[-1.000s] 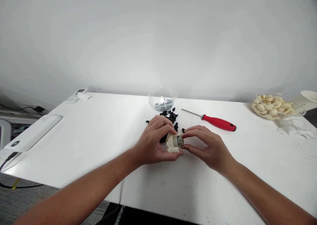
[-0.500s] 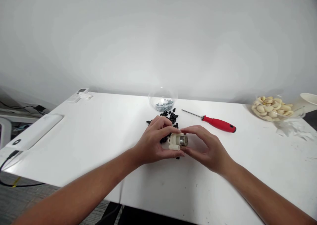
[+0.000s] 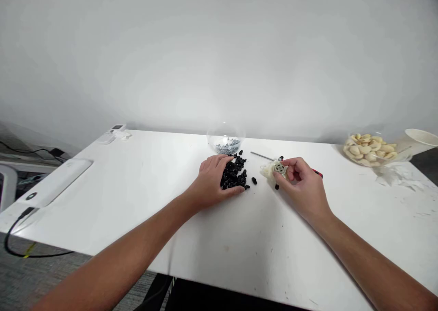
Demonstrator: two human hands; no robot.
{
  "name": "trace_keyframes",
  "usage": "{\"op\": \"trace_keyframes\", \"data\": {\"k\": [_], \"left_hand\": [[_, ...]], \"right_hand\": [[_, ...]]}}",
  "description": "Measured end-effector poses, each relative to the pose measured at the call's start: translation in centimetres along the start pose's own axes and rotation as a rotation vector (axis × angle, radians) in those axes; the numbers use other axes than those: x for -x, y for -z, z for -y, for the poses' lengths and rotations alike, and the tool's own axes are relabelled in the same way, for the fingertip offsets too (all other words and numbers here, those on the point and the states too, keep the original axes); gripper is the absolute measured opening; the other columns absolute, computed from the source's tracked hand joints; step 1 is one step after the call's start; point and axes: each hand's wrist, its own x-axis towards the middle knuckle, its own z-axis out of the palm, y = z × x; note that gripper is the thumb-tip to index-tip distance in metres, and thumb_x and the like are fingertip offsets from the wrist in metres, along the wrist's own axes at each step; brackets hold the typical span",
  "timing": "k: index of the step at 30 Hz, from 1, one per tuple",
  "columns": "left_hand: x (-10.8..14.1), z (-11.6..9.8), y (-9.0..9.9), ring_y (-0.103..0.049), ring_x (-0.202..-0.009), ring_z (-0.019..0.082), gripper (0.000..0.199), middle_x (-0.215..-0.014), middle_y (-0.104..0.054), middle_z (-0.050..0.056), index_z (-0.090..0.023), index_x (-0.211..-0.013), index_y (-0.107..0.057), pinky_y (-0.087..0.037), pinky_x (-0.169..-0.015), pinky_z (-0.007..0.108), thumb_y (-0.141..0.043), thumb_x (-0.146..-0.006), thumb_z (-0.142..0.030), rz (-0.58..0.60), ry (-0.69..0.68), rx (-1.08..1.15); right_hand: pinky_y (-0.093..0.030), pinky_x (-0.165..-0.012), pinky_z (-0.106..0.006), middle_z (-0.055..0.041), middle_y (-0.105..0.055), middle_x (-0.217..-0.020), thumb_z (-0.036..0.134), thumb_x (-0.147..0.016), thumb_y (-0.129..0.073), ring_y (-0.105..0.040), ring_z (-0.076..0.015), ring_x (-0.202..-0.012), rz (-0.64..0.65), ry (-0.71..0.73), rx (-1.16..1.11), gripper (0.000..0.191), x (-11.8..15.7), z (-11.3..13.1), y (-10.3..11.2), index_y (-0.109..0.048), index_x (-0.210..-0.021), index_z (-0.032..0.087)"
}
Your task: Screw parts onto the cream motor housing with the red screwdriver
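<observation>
My left hand (image 3: 214,178) curves around the left side of a pile of small black plastic parts (image 3: 235,174), fingers and thumb apart, touching its edge. One loose black part (image 3: 254,181) lies just right of the pile. In my right hand (image 3: 304,183), thumb and fingers grip a small motor (image 3: 280,168) seated in a cream plastic housing, its round metal end facing up. Black pieces show at the far and near sides of the motor. Behind that hand lies a screwdriver (image 3: 262,155), its red handle mostly hidden.
A clear bowl of small metal screws (image 3: 228,145) stands behind the pile. At the right are a bowl of cream-coloured pieces (image 3: 369,151), a tilted cup (image 3: 420,138) and crumpled clear plastic (image 3: 398,177). A white device (image 3: 59,181) with a black cable lies at the left edge.
My left hand has let go of the motor and housing and spread around the black parts. My right hand has carried the motor to the right, in front of the screwdriver.
</observation>
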Motion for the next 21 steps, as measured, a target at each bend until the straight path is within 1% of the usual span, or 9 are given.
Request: {"op": "trace_keyframes", "data": {"k": [3,5,9,11,13,15,17,19,21], "left_hand": [[0.2,0.1,-0.3,-0.036,-0.155,0.043,0.09,-0.166,-0.042,0.018,-0.022,-0.156,-0.046,-0.029,-0.127,0.063,-0.069,-0.089,-0.077,0.04,0.058,-0.015],[0.2,0.0,-0.4,-0.037,-0.154,0.042,0.088,-0.165,-0.044,0.017,-0.023,-0.155,-0.048,-0.029,-0.128,0.061,-0.068,-0.089,-0.077,0.044,0.024,-0.015],[0.2,-0.3,-0.7,-0.045,-0.147,0.041,0.091,-0.158,-0.051,0.015,-0.024,-0.151,-0.051,-0.033,-0.125,0.059,-0.078,-0.081,-0.076,0.022,-0.068,-0.024],[0.0,-0.4,-0.8,-0.049,-0.142,0.038,0.08,-0.152,-0.055,0.014,-0.024,-0.145,-0.054,-0.036,-0.122,0.058,-0.079,-0.084,-0.069,-0.003,-0.064,-0.027],[-0.1,-0.6,-0.9,-0.053,-0.135,0.035,0.063,-0.144,-0.058,0.012,-0.025,-0.138,-0.058,-0.039,-0.118,0.056,-0.076,-0.09,-0.061,-0.021,-0.048,-0.026],[-0.1,-0.7,-1.0,-0.055,-0.128,0.034,0.051,-0.136,-0.059,0.011,-0.025,-0.13,-0.061,-0.042,-0.113,0.055,-0.074,-0.092,-0.056,-0.03,-0.037,-0.028],[-0.1,-0.9,-1.0,-0.056,-0.122,0.032,0.04,-0.13,-0.06,0.01,-0.025,-0.123,-0.063,-0.045,-0.109,0.054,-0.073,-0.094,-0.051,-0.041,-0.038,-0.033],[0.0,-1.0,-1.1,-0.058,-0.116,0.03,0.029,-0.125,-0.061,0.009,-0.024,-0.117,-0.062,-0.047,-0.104,0.05,-0.07,-0.097,-0.044,-0.059,-0.049,-0.044],[0.1,-1.0,-1.2,-0.058,-0.111,0.029,0.022,-0.122,-0.061,0.008,-0.024,-0.114,-0.062,-0.05,-0.096,0.046,-0.067,-0.098,-0.038,-0.066,-0.068,-0.063]], "right_hand": [[-0.044,-0.07,-0.035,0.0039,-0.055,-0.073,0.037,-0.088,-0.075,-0.055,-0.0191,-0.072,0.03,0.001,0.032,0.019,-0.2,-0.2,-0.2,-0.069,-0.102,0.026],[-0.045,-0.072,-0.036,0.0026,-0.057,-0.074,0.039,-0.092,-0.073,-0.057,-0.0206,-0.075,0.053,0.044,0.064,0.02,-0.2,-0.2,-0.3,-0.072,-0.107,0.026],[-0.046,-0.078,-0.039,-0.0005,-0.062,-0.079,0.04,-0.095,-0.069,-0.058,-0.0239,-0.083,0.057,0.112,0.122,0.028,-0.2,-0.4,-0.3,-0.075,-0.119,0.026],[-0.046,-0.081,-0.04,-0.002,-0.065,-0.084,0.038,-0.095,-0.067,-0.059,-0.0254,-0.088,0.048,0.147,0.157,0.028,-0.3,-0.4,-0.2,-0.075,-0.119,0.026],[-0.045,-0.085,-0.042,-0.0034,-0.066,-0.088,0.034,-0.094,-0.064,-0.059,-0.0267,-0.091,0.028,0.186,0.227,0.024,-0.6,-0.3,0.2,-0.076,-0.113,0.026],[-0.044,-0.088,-0.044,-0.0056,-0.067,-0.093,0.032,-0.092,-0.061,-0.058,-0.0284,-0.094,0.005,0.208,0.34,0.023,-1.0,-0.4,0.7,-0.076,-0.108,0.025],[-0.043,-0.092,-0.048,-0.0091,-0.067,-0.103,0.035,-0.091,-0.061,-0.058,-0.0316,-0.1,0.002,0.213,0.481,0.027,-1.7,-0.8,1.7,-0.075,-0.112,0.024],[-0.042,-0.092,-0.05,-0.0125,-0.067,-0.116,0.039,-0.09,-0.061,-0.059,-0.0354,-0.109,0.042,0.223,0.616,0.037,-2.3,-1.8,3.0,-0.074,-0.121,0.024],[-0.042,-0.091,-0.05,-0.0128,-0.068,-0.121,0.04,-0.089,-0.06,-0.06,-0.0368,-0.112,0.124,0.252,0.699,0.039,-2.9,-3.1,4.3,-0.073,-0.123,0.025]]}}
